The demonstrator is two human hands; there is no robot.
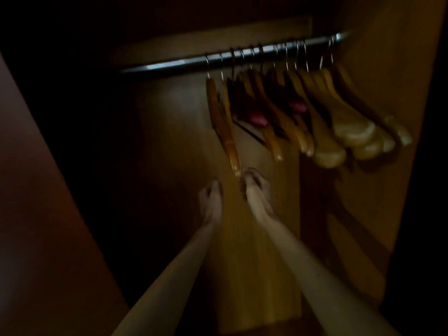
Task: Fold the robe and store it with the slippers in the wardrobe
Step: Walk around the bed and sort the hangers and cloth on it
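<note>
I am looking into a dim wooden wardrobe (pixel 254 238); the picture is blurred. Both bare arms reach forward into it. My left hand (pixel 210 197) hangs in the air with loosely curled fingers and holds nothing that I can see. My right hand (pixel 253 183) is slightly higher, just below the tip of the leftmost wooden hanger (pixel 229 141), its fingers also loosely curled and empty. Neither the robe nor the slippers are in view.
A metal rail (pixel 218 60) crosses the top of the wardrobe. Several wooden hangers (pixel 327 122) hang bunched at its right end, two with pink clips. The wardrobe's left side is in deep shadow. A side wall (pixel 388 117) stands at the right.
</note>
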